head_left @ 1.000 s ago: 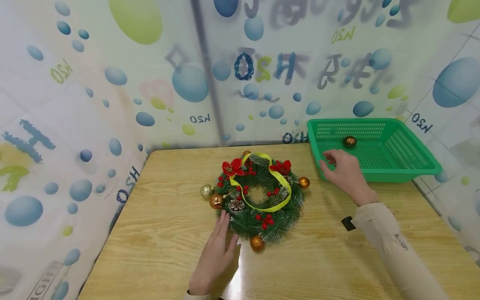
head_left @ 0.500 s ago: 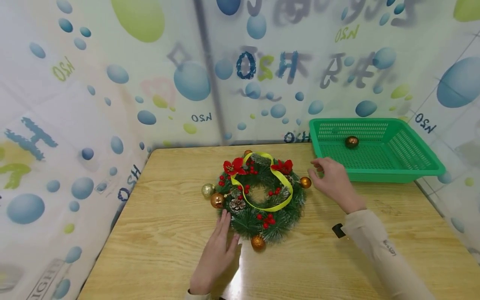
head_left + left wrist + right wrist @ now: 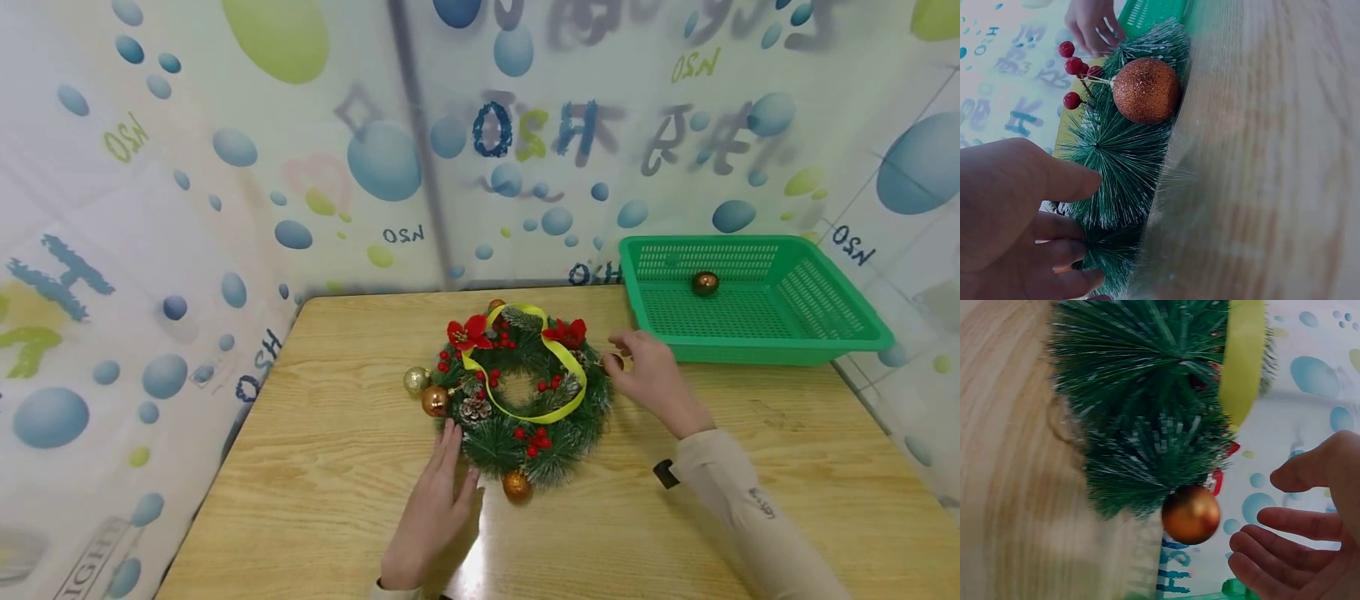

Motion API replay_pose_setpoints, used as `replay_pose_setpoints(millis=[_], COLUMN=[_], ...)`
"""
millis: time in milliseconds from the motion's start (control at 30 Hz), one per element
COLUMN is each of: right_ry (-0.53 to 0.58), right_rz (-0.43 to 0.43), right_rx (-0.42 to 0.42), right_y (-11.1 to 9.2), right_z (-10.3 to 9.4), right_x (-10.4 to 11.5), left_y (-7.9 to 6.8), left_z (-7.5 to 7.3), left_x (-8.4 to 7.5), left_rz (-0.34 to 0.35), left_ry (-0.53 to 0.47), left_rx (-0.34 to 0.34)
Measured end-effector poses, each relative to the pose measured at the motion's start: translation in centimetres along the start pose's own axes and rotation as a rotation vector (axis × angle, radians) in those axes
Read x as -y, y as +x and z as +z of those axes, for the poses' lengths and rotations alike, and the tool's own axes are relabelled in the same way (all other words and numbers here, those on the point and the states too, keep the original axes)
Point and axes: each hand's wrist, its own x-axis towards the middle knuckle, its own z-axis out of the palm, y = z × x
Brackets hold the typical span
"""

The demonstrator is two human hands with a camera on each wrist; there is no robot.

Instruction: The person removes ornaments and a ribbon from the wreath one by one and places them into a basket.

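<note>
A green pine wreath point(image 3: 491, 452) lies on the wooden table, dressed with red flowers, berries, a pine cone and a yellow ribbon point(image 3: 1241, 362). My left hand point(image 3: 427, 517) rests against its near left edge, fingers straight and touching the needles. At the wreath's right side is my right hand point(image 3: 654, 385), its fingers spread beside a shiny orange bauble point(image 3: 1190, 514). A small gap shows between fingertips and bauble in the right wrist view. A glittery copper bauble point(image 3: 1147, 91) hangs at the near edge; a pale gold bauble point(image 3: 416, 381) and a copper one point(image 3: 435, 401) sit left.
A green plastic basket point(image 3: 772, 343) stands at the back right of the table, with one brown bauble point(image 3: 705, 283) inside. Patterned curtain walls point(image 3: 360, 267) close in the back and both sides. Bare table point(image 3: 337, 350) stretches left of the wreath.
My right hand has come away from the basket's near left corner, moving left to the orange bauble on the wreath. My left hand has stayed in place.
</note>
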Motion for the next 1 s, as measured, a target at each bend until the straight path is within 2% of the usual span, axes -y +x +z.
replay_pose_setpoints(millis=[233, 433, 800, 1000], right_ry=[-0.028, -0.051, -0.023, -0.020], right_rz=[-0.025, -0.006, 0.028, 0.027], right_rx=[-0.031, 0.004, 0.084, 0.076], right_y=[-0.4, -0.5, -0.4, -0.4], right_z=[1.1, 1.6, 1.9, 2.1], right_x=[-0.9, -1.5, -2.0, -1.9], left_y=[0.1, 0.0, 0.1, 0.0], left_z=[0.0, 0.0, -0.1, 0.0], left_x=[-0.1, -0.2, -0.1, 0.0], left_rz=[0.014, 0.006, 0.011, 0.008], left_ry=[0.000, 0.007, 0.014, 0.017], left_rx=[-0.009, -0.010, -0.010, -0.009])
